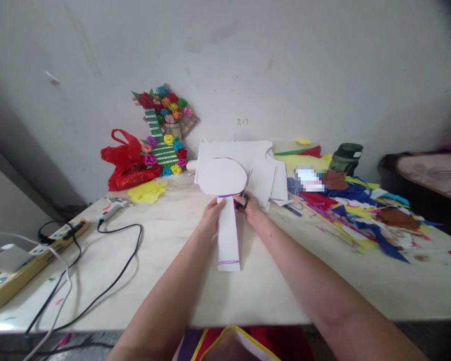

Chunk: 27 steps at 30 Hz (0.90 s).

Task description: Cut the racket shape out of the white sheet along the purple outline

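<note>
A white paper cutout (222,176) with a purple outline is held over the table; it has a rounded top and a long straight strip below. My left hand (211,214) pinches its left side where the rounded part meets the strip. In my right hand (252,209) is a pair of scissors (244,200) with black handles, blades pointing up beside the cutout's right edge. The fingers of my right hand also seem to touch the paper at the neck. Larger white sheets (263,173) with cut edges lie behind the cutout.
Paper flowers on a green frame (161,145) lean against the wall, beside a red plastic bag (126,160). Colourful scraps (361,205), a pen (293,210) and a dark green bottle (346,159) are at right. A power strip (41,258) and cables (135,250) lie left.
</note>
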Each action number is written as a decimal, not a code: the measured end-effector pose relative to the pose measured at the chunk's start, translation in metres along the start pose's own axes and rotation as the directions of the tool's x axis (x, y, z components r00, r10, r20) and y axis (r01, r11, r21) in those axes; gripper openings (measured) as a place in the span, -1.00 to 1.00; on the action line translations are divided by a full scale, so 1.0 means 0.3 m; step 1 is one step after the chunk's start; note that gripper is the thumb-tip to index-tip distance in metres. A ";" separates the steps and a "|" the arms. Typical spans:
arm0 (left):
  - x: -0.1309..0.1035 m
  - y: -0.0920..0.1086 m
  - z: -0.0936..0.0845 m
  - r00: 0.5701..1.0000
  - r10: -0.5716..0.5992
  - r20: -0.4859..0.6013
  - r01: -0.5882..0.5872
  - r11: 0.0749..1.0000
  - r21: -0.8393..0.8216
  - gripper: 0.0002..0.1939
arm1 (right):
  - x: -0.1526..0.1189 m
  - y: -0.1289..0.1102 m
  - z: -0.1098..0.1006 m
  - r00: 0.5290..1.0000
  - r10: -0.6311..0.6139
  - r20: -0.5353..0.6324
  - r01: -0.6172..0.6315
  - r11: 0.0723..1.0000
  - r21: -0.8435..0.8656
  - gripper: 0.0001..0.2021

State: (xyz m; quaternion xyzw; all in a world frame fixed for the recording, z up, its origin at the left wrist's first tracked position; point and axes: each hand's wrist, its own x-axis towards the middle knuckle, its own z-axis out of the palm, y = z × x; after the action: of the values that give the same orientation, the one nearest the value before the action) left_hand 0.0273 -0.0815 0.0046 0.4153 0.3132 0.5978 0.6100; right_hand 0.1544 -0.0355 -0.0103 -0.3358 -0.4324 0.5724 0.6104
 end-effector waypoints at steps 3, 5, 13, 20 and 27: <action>0.009 0.010 -0.017 0.999 0.034 0.014 -0.034 0.999 -0.010 -0.60 | -0.014 -0.016 0.008 0.999 0.029 0.020 -0.029 1.000 -0.011 -0.60; 0.013 0.019 -0.028 0.998 0.054 0.012 -0.053 0.998 -0.014 -0.57 | -0.022 -0.026 0.011 0.998 0.058 0.030 -0.057 0.998 -0.025 -0.51; 0.022 0.026 -0.055 0.997 0.071 0.037 -0.069 0.997 -0.034 -0.54 | -0.020 -0.025 0.010 0.993 0.115 0.025 -0.113 0.990 -0.083 -0.49; 0.017 0.041 -0.052 0.997 0.075 0.037 -0.073 0.997 -0.038 -0.59 | -0.020 -0.019 0.010 0.993 0.095 0.075 -0.091 0.994 -0.059 -0.53; 0.002 0.074 -0.047 0.994 0.019 0.107 -0.007 0.994 -0.111 -0.67 | -0.011 -0.024 0.003 0.994 0.086 0.060 -0.087 0.996 0.017 -0.53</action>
State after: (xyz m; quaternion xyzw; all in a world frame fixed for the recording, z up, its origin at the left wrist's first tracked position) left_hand 0.0045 -0.0805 0.0177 0.4148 0.2437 0.5946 0.6442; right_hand 0.1568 -0.0396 -0.0038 -0.3313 -0.4297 0.6122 0.5752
